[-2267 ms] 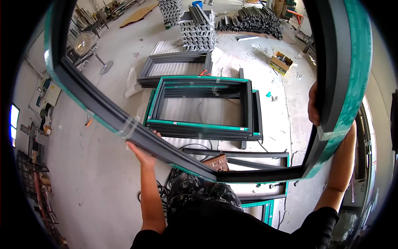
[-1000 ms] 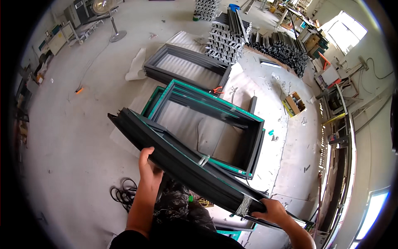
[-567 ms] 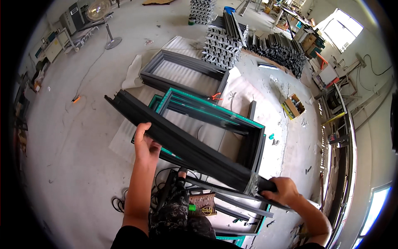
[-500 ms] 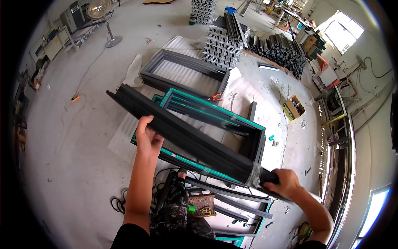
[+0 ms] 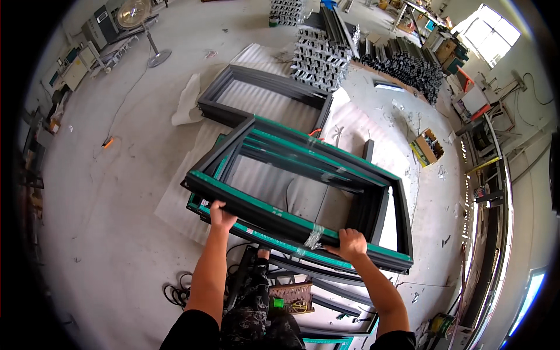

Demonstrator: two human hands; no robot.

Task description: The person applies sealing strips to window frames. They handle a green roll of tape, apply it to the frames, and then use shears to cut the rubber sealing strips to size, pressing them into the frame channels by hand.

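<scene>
Indoors, grey floor (image 5: 116,204) beneath the held frame (image 5: 262,209), window (image 5: 494,36) beyond.

We've got a black rectangular frame with green edging (image 5: 262,213) by its near rail: left hand (image 5: 222,216) toward the left end, right hand (image 5: 350,244) just right of the clear plastic wrap (image 5: 314,236). It's over a stack of dark green-edged frames (image 5: 268,238); can't tell if the far side touches. Grey rectangular frames (image 5: 280,83) beyond, brown basket (image 5: 291,290) near us, open cardboard box (image 5: 427,149) off right.
</scene>
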